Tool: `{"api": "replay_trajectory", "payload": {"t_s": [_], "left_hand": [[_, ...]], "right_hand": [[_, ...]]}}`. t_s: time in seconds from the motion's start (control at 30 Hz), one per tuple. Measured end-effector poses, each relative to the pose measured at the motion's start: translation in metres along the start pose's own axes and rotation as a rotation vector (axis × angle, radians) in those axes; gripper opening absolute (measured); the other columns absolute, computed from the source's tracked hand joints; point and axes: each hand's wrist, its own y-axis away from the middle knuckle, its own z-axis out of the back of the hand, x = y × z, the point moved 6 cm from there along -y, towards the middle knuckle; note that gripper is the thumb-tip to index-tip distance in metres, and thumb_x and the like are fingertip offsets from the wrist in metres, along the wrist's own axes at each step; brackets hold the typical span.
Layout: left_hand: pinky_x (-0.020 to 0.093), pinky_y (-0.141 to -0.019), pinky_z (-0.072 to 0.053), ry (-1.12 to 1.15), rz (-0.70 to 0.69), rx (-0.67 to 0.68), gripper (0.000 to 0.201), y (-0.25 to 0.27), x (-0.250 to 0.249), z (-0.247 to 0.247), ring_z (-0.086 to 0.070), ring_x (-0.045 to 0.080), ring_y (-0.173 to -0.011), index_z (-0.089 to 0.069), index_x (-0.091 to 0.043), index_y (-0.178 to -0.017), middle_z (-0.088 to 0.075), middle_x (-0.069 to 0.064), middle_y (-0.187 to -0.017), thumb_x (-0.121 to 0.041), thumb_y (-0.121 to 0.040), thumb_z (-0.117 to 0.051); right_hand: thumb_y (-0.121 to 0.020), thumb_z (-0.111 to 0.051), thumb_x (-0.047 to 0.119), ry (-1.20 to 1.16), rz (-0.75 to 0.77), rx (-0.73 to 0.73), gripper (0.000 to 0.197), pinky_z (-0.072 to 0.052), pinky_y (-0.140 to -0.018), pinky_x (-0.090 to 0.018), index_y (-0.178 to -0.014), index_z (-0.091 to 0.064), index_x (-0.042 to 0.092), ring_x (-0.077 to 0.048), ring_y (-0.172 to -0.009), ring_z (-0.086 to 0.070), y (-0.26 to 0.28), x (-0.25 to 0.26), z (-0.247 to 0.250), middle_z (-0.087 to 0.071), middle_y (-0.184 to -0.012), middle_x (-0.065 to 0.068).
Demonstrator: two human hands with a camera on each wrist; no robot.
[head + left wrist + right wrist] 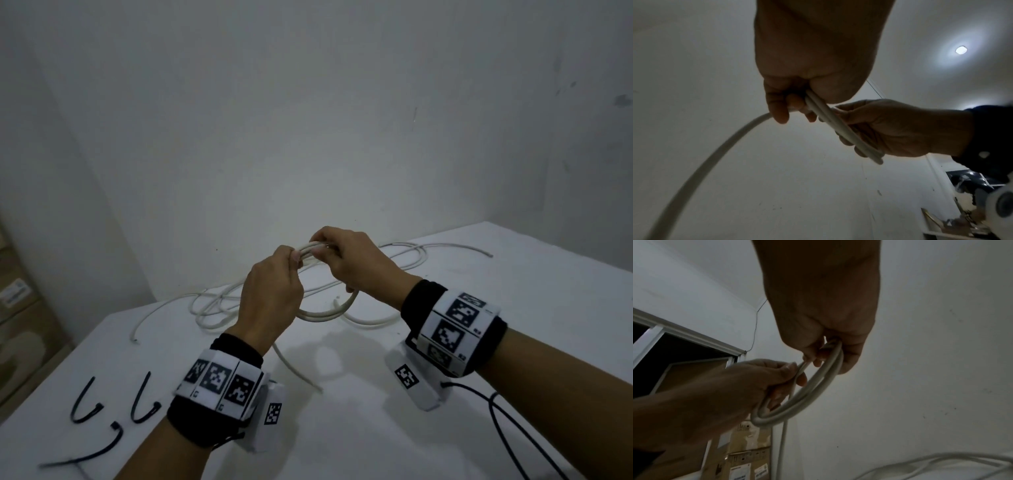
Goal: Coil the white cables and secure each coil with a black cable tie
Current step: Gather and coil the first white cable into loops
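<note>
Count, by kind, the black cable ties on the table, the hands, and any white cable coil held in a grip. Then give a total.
black cable ties: 3
hands, left hand and right hand: 2
held coil: 1
Total: 6

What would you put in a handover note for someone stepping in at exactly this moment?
Left hand: grips the top of the white coil, held above the table.
Right hand: grips the same coil beside it.
Coil: a few loops made, with a loose tail trailing down to the table.
Other white cables: uncoiled, lying behind the hands.
Black cable ties: three lie unused at the near left of the table.
Done: coiling started. Left: finish this coil, tie it, then coil and tie the rest.
</note>
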Motion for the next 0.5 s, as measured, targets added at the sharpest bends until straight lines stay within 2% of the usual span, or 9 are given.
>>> {"api": "replay_trajectory", "payload": {"t_s": [0.07, 0.13, 0.2, 0.23, 0.3, 0.37, 0.4, 0.43, 0.5], "left_hand": [[0.033, -0.059, -0.027, -0.178, -0.056, 0.009, 0.031, 0.000, -0.003, 0.001, -0.044, 0.023, -0.066, -0.057, -0.011, -0.095, -0.053, 0.006, -0.071, -0.029, -0.101, -0.032], [0.033, -0.064, -0.024, -0.374, -0.147, 0.004, 0.024, 0.001, -0.007, 0.004, -0.036, 0.022, -0.070, -0.057, -0.010, -0.094, -0.047, 0.006, -0.073, -0.028, -0.099, -0.040], [0.035, -0.065, -0.024, -0.464, -0.179, -0.008, 0.019, 0.000, -0.010, 0.010, -0.033, 0.023, -0.075, -0.060, -0.009, -0.091, -0.041, 0.007, -0.076, -0.026, -0.095, -0.051], [0.035, -0.066, -0.027, -0.423, -0.161, 0.007, 0.019, -0.002, -0.010, 0.011, -0.035, 0.025, -0.079, -0.061, -0.009, -0.092, -0.042, 0.007, -0.080, -0.025, -0.094, -0.052], [0.032, -0.068, -0.036, -0.025, -0.024, 0.125, 0.020, -0.008, -0.005, 0.006, -0.047, 0.024, -0.084, -0.059, -0.007, -0.097, -0.052, 0.006, -0.087, -0.024, -0.098, -0.048], [0.029, -0.059, -0.044, 0.481, 0.226, 0.291, 0.017, -0.009, 0.002, -0.005, -0.054, 0.019, -0.066, -0.055, -0.007, -0.098, -0.058, 0.004, -0.074, -0.021, -0.099, -0.045], [0.027, -0.053, -0.043, 0.612, 0.289, 0.288, 0.014, -0.009, 0.002, -0.006, -0.050, 0.016, -0.057, -0.055, -0.009, -0.095, -0.054, 0.003, -0.066, -0.019, -0.099, -0.046], [0.025, -0.048, -0.040, 0.652, 0.292, 0.261, 0.014, -0.010, 0.003, -0.007, -0.045, 0.014, -0.053, -0.057, -0.011, -0.092, -0.050, 0.001, -0.062, -0.019, -0.099, -0.047], [0.025, -0.048, -0.035, 0.645, 0.261, 0.197, 0.021, -0.012, 0.005, -0.008, -0.039, 0.013, -0.051, -0.061, -0.015, -0.087, -0.045, -0.002, -0.058, -0.022, -0.099, -0.046]], "right_hand": [[-0.099, -0.046, 0.023, 0.016, 0.017, -0.029, 0.023, -0.047, -0.057, -0.029, -0.105, -0.059, 0.006, -0.007, -0.053, -0.043, 0.001, -0.001, 0.001, -0.047, -0.065, 0.009], [-0.099, -0.044, 0.024, 0.010, 0.020, -0.033, 0.022, -0.040, -0.051, -0.021, -0.101, -0.057, 0.006, -0.006, -0.052, -0.042, 0.003, -0.001, 0.000, -0.046, -0.064, 0.008], [-0.100, -0.043, 0.024, 0.007, 0.008, -0.013, 0.022, -0.037, -0.051, -0.019, -0.100, -0.057, 0.006, -0.006, -0.053, -0.041, 0.003, -0.003, -0.003, -0.047, -0.066, 0.006], [-0.100, -0.043, 0.024, 0.007, 0.011, -0.019, 0.023, -0.036, -0.052, -0.018, -0.099, -0.057, 0.006, -0.006, -0.055, -0.041, 0.002, -0.003, -0.003, -0.048, -0.068, 0.004], [-0.099, -0.044, 0.022, 0.015, 0.036, -0.058, 0.023, -0.032, -0.054, -0.017, -0.097, -0.058, 0.005, -0.010, -0.059, -0.042, -0.001, -0.003, -0.001, -0.051, -0.071, 0.001], [-0.099, -0.045, 0.020, 0.017, 0.049, -0.081, 0.021, -0.032, -0.055, -0.017, -0.096, -0.058, 0.004, -0.014, -0.062, -0.043, -0.005, -0.004, 0.000, -0.051, -0.070, 0.001], [-0.098, -0.046, 0.020, 0.003, 0.039, -0.085, 0.021, -0.032, -0.055, -0.017, -0.096, -0.058, 0.003, -0.014, -0.062, -0.042, -0.007, -0.005, 0.000, -0.051, -0.070, 0.001], [-0.098, -0.048, 0.020, -0.026, 0.029, -0.095, 0.021, -0.034, -0.056, -0.015, -0.098, -0.059, 0.003, -0.012, -0.062, -0.043, -0.008, -0.007, 0.000, -0.051, -0.070, 0.002], [-0.095, -0.052, 0.024, -0.060, 0.009, -0.128, 0.022, -0.040, -0.066, -0.014, -0.106, -0.060, 0.007, -0.013, -0.074, -0.049, -0.008, -0.009, -0.001, -0.058, -0.082, -0.001]]}}
